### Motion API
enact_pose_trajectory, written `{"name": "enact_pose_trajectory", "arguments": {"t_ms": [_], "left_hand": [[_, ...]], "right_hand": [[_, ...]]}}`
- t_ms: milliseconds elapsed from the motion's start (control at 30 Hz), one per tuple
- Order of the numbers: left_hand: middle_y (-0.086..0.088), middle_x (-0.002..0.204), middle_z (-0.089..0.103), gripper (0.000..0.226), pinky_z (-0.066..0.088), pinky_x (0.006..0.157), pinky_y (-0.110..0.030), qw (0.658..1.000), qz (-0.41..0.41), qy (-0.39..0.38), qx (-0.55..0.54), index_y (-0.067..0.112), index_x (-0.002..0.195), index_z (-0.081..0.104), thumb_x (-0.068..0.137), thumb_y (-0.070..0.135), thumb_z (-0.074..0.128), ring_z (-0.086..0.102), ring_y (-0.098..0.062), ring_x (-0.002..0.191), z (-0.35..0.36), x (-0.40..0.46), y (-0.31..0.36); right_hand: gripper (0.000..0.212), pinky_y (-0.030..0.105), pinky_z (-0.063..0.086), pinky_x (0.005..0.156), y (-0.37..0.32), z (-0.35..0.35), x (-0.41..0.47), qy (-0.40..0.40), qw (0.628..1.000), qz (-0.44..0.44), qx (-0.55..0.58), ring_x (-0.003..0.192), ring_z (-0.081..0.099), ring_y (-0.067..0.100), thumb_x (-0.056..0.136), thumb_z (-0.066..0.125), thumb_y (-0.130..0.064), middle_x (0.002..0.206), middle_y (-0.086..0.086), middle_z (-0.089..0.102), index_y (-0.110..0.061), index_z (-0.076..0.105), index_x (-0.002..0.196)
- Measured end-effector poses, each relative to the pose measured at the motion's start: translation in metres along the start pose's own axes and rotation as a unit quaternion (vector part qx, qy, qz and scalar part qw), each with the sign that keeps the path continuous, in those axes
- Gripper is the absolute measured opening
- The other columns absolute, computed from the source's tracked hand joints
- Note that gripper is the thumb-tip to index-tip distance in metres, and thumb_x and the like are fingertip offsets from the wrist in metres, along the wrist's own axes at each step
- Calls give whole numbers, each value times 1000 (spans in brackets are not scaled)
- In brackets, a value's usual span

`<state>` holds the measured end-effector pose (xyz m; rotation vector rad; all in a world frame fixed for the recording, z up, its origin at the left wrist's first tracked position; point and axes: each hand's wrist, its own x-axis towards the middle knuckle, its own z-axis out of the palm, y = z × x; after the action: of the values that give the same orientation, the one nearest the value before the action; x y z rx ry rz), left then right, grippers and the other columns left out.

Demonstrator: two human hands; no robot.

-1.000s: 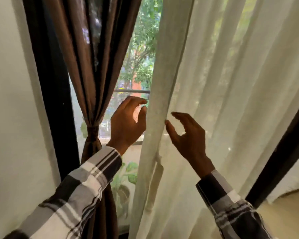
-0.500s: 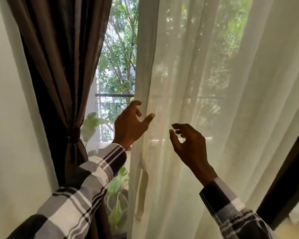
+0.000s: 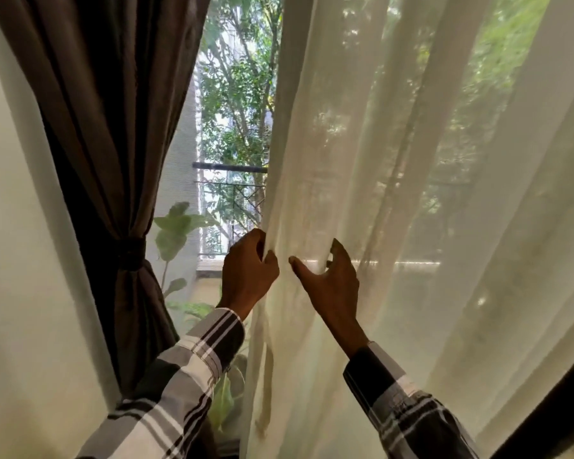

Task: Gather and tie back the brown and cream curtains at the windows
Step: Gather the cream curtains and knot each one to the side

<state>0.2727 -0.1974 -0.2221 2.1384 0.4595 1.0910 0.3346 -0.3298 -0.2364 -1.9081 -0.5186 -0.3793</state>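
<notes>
The brown curtain point(image 3: 113, 111) hangs at the left, gathered and cinched by a dark tie-back point(image 3: 131, 253). The sheer cream curtain point(image 3: 411, 193) hangs loose over the middle and right of the window. My left hand point(image 3: 247, 276) is shut on the cream curtain's left edge, pinching the fabric between thumb and fingers. My right hand point(image 3: 332, 283) sits just to its right, thumb out in front of the cloth and fingers curled into a fold of the same curtain.
A pale wall point(image 3: 24, 293) runs down the left. Between the curtains the window shows a balcony railing point(image 3: 229, 168), trees and leafy potted plants point(image 3: 176, 230). A dark curtain or frame edge point(image 3: 550, 415) crosses the bottom right corner.
Both hands were open and apart from the cream curtain before. They have closed in together, and the left hand now pinches the curtain's edge while the right grips a fold beside it.
</notes>
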Motion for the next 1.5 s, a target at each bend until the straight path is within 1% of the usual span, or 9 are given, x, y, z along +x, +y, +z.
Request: {"name": "enact_pose_trajectory", "arguments": {"t_ms": [100, 233, 533, 767, 900, 1133, 1300, 1400, 1500], "left_hand": [[7, 79, 62, 7, 53, 67, -36, 999, 25, 23, -26, 22, 87, 59, 83, 20, 64, 59, -12, 73, 0, -9, -11], [4, 96, 67, 17, 57, 74, -38, 997, 53, 35, -46, 17, 104, 66, 87, 19, 66, 65, -9, 85, 5, -20, -18], [4, 112, 71, 33, 56, 85, -34, 997, 42, 39, -55, 17, 121, 67, 88, 21, 67, 67, -6, 97, 34, -69, -3], [6, 117, 69, 30, 52, 91, -23, 999, 30, 12, -28, 21, 121, 67, 91, 17, 63, 64, -4, 104, 45, -98, -2], [6, 117, 69, 38, 51, 89, -17, 999, 16, -36, -31, 25, 128, 60, 92, 13, 58, 65, -3, 103, 58, -109, 2], [9, 73, 72, 52, 54, 61, -25, 996, -23, -55, 62, 34, 116, 65, 85, 70, 44, 68, -8, 64, 62, -111, 27], [1, 89, 74, 30, 49, 68, -25, 995, -61, -37, 69, 23, 100, 72, 90, 47, 57, 67, -20, 81, 67, -105, 38], [-8, 90, 73, 23, 54, 73, -32, 991, -103, -34, 81, 14, 95, 72, 86, 32, 60, 66, -28, 85, 65, -103, 31], [-4, 81, 71, 29, 57, 67, -37, 988, -119, -43, 88, 14, 87, 69, 78, 38, 55, 67, -25, 75, 64, -102, 24]], "right_hand": [[31, 43, 54, 62, 1, 12, 3, 27, 999, -4, 35, 63, 62, 22, 83, 66, -42, 69, 3, 66, -11, 62, 79], [33, 33, 40, 51, 8, 13, 7, 16, 997, -32, 66, 47, 44, 17, 88, 66, -31, 50, -2, 51, -12, 55, 63], [45, 14, 27, 44, 50, 1, -23, -31, 993, -111, 20, 45, 45, 10, 91, 68, -25, 43, -9, 36, -20, 43, 54], [37, 23, 33, 45, 73, -1, -39, -70, 993, -94, 32, 44, 46, 17, 94, 64, -31, 48, -1, 55, -13, 62, 62], [37, 15, 27, 45, 80, -8, -44, -74, 994, -79, 29, 44, 44, 11, 94, 65, -29, 48, -5, 53, -14, 60, 60], [22, 24, 35, 48, 95, -23, -42, -124, 981, -149, -24, 52, 55, 13, 88, 56, -22, 61, 0, 67, -11, 69, 72], [21, 33, 54, 57, 105, -41, -38, -195, 952, -236, -20, 62, 66, 14, 89, 61, -30, 78, -1, 73, -14, 74, 90], [23, 21, 50, 56, 108, -61, -36, -92, 965, -244, 15, 60, 64, 2, 87, 69, -41, 73, -11, 72, -21, 76, 78], [22, 28, 49, 55, 110, -76, -26, 85, 981, -167, 49, 65, 61, 5, 84, 76, -38, 73, -11, 64, -19, 68, 79]]}}
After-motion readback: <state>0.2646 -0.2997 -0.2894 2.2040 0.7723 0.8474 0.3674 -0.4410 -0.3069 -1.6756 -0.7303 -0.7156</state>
